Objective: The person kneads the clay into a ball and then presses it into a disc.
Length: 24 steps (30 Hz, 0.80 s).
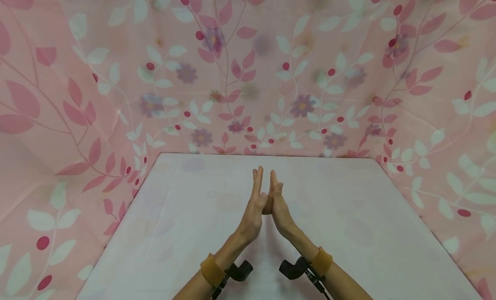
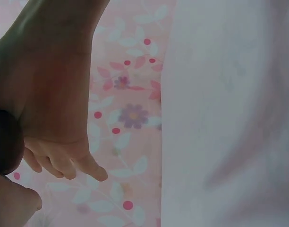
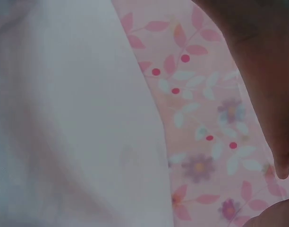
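Note:
My left hand and right hand stand upright in front of me over the white table, palms facing each other. Fingers on both are straight and point away, with a gap between the fingertips. Pressed between the palms is a small brown rounded thing; its kind cannot be told. In the left wrist view the rounded thing looks dark and smooth at the left edge, against the left hand. The right wrist view has part of the right hand at its right side; the rounded thing does not show there.
A white table spreads beneath the hands. Pink cloth with leaves and flowers hangs behind it and at both sides. Each wrist wears a yellowish band with a black camera on it.

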### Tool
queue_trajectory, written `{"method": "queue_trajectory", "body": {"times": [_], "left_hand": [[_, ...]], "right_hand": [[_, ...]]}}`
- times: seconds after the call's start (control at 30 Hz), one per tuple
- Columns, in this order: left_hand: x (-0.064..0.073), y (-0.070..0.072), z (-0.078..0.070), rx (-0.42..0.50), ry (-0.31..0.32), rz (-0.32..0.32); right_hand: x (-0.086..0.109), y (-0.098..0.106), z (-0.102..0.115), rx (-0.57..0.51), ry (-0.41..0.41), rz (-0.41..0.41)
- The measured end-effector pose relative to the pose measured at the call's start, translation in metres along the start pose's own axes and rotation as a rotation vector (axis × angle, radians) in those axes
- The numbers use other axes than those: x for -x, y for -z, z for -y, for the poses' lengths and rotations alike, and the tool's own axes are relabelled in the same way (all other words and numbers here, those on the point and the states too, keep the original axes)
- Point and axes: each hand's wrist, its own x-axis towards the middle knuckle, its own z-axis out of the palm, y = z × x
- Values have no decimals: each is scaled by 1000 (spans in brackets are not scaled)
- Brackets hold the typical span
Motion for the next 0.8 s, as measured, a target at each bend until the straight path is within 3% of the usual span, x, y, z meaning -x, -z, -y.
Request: {"method": "queue_trajectory", "body": {"times": [0.43,0.8], "left_hand": [[-23,18,5,-32,32,-36],[-29,28,24,30,88,-35]], "right_hand": [[18,-15,-11,-16,-76,154],[23,-13,2,-81,-28,236]]}}
